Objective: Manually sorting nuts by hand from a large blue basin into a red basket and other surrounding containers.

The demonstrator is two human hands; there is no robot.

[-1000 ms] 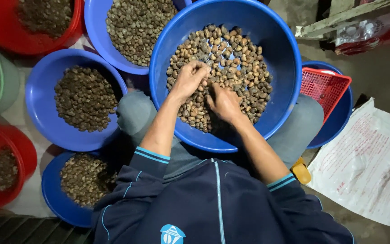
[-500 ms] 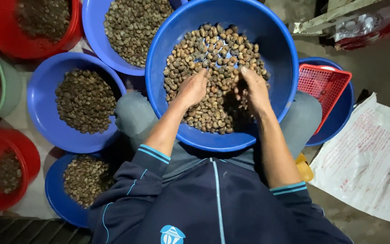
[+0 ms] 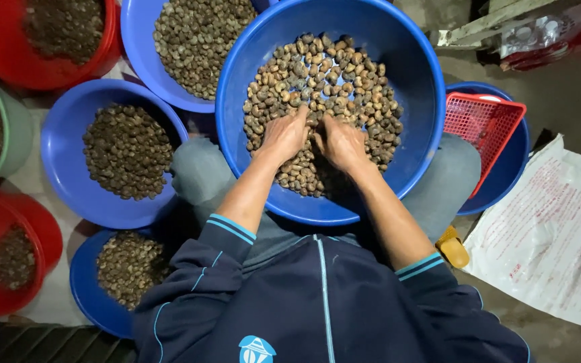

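both hands sorted nuts in a big blue basin on the lap.
left hand and right hand lay side by side on the brown nuts, fingers loosely curled into the pile; whether they gripped any was unclear.

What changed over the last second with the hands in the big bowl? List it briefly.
The right hand swung out to the right over the nuts, then came back beside the left hand; both now press into the pile, side by side. The big blue bowl on the lap and the surrounding bowls barely shifted.
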